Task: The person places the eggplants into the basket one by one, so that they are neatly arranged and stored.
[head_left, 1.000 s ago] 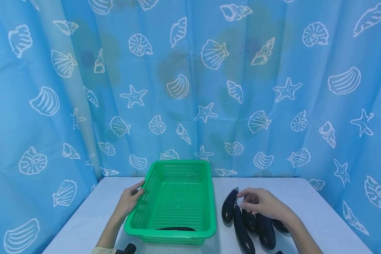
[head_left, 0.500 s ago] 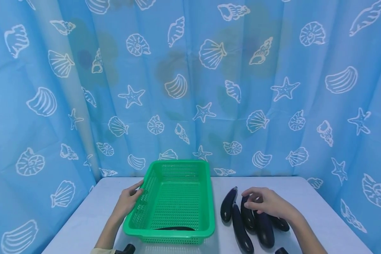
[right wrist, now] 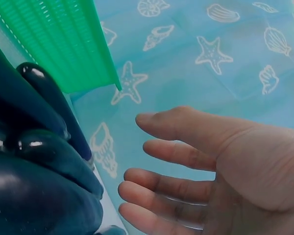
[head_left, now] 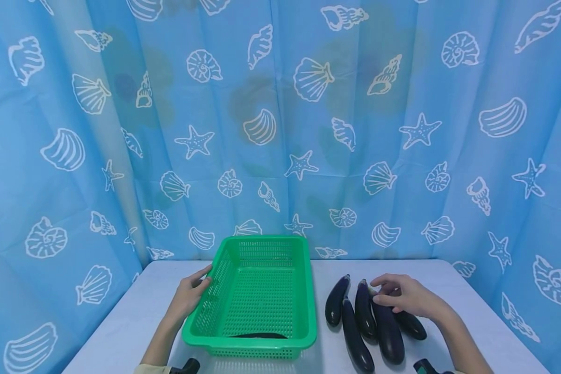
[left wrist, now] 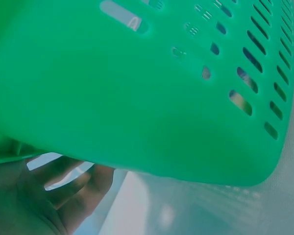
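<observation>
My left hand (head_left: 188,297) holds the left rim of a green plastic basket (head_left: 262,301); in the left wrist view its fingers (left wrist: 90,188) lie behind the basket's edge. Inside the basket, close to the near wall, a dark eggplant (head_left: 261,335) lies partly hidden by the rim. My right hand (head_left: 409,296) hovers over the stem ends of several purple-black eggplants (head_left: 387,332) on the table. Its fingers are loosely bent, and the right wrist view shows nothing between thumb and fingers, with the eggplants (right wrist: 36,191) off to one side.
A white table (head_left: 135,311) carries the basket and the eggplants. Behind it hangs a blue curtain (head_left: 280,202) printed with white shells and starfish. Black camera mounts (head_left: 187,366) show at both wrists along the bottom edge.
My right hand has shifted right over the eggplants, uncovering the stem ends of those in the middle. My left hand and the basket stay where they were.
</observation>
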Action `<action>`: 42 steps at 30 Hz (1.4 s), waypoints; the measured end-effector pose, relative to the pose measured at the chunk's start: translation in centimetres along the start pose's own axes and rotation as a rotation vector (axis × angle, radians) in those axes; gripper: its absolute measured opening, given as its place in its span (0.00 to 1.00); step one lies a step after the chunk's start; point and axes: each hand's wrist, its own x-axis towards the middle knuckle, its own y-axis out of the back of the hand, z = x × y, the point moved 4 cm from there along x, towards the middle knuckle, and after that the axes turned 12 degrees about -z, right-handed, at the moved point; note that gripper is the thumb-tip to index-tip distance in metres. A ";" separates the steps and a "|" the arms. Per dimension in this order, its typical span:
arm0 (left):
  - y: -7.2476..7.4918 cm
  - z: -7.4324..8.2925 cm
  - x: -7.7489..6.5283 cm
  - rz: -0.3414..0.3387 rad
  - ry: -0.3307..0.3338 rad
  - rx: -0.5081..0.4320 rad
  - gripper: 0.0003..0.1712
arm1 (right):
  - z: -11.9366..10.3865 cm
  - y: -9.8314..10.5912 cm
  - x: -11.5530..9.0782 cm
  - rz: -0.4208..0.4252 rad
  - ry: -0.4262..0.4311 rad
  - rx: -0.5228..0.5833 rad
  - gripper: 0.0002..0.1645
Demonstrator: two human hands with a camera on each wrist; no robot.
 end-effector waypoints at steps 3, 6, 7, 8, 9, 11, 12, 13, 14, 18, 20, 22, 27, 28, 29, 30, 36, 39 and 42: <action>0.0 0.0 0.0 -0.002 -0.003 -0.001 0.27 | 0.4 0.3 -0.1 -0.002 -0.015 0.002 0.32; 0.0 0.0 0.0 -0.004 -0.007 -0.002 0.27 | 0.9 0.5 -0.1 0.001 -0.034 0.005 0.32; 0.0 0.0 0.0 -0.005 -0.008 -0.002 0.27 | 1.1 0.6 -0.1 0.003 -0.044 0.007 0.33; 0.0 0.0 0.0 -0.006 -0.009 -0.003 0.27 | 1.3 0.6 0.0 0.006 -0.056 0.008 0.33; 0.0 0.0 0.0 -0.005 -0.010 -0.002 0.27 | 1.4 0.6 0.0 0.008 -0.062 0.006 0.33; 0.0 0.0 0.0 -0.004 -0.011 -0.002 0.27 | 1.7 0.7 -0.1 0.011 -0.071 -0.004 0.34; 0.0 -0.1 0.0 -0.004 -0.011 -0.003 0.27 | 1.9 0.7 -0.1 0.018 -0.086 0.000 0.34; 0.0 -0.1 0.0 -0.004 -0.011 -0.002 0.27 | 2.1 0.8 -0.2 0.022 -0.093 -0.003 0.34; 0.0 -0.1 0.0 -0.003 -0.010 -0.001 0.27 | 2.3 0.9 -0.3 0.026 -0.097 -0.008 0.35; 0.0 -0.1 0.0 -0.005 -0.006 -0.003 0.27 | 3.0 1.2 -0.5 0.052 -0.132 -0.026 0.35; 0.0 -0.1 0.0 -0.008 -0.003 -0.005 0.27 | 3.2 1.4 -0.7 0.058 -0.138 -0.039 0.35; 0.0 -0.1 0.0 -0.009 0.000 -0.007 0.27 | 3.4 1.6 -0.8 0.059 -0.142 -0.041 0.36; 0.0 -0.1 0.0 -0.011 -0.003 -0.018 0.27 | 4.1 1.9 -1.0 0.060 -0.177 -0.018 0.38; 0.0 -0.1 -0.1 -0.011 -0.006 -0.022 0.27 | 4.2 1.9 -1.0 0.058 -0.187 -0.016 0.38; 0.0 -0.1 -0.1 -0.011 -0.009 -0.022 0.27 | 4.4 1.9 -1.0 0.058 -0.199 -0.011 0.37; 0.0 -0.1 -0.1 -0.011 -0.012 -0.024 0.27 | 4.5 1.9 -1.0 0.054 -0.205 -0.014 0.37; 0.0 -0.1 -0.1 -0.013 -0.020 -0.031 0.26 | 5.3 1.8 -0.6 0.047 -0.273 -0.017 0.38; 0.0 -0.1 -0.1 -0.013 -0.015 -0.035 0.26 | 5.7 1.8 -0.4 0.045 -0.320 -0.018 0.39; 0.0 -0.1 -0.1 -0.010 -0.006 -0.028 0.26 | 6.1 1.8 -0.2 0.028 -0.345 -0.017 0.40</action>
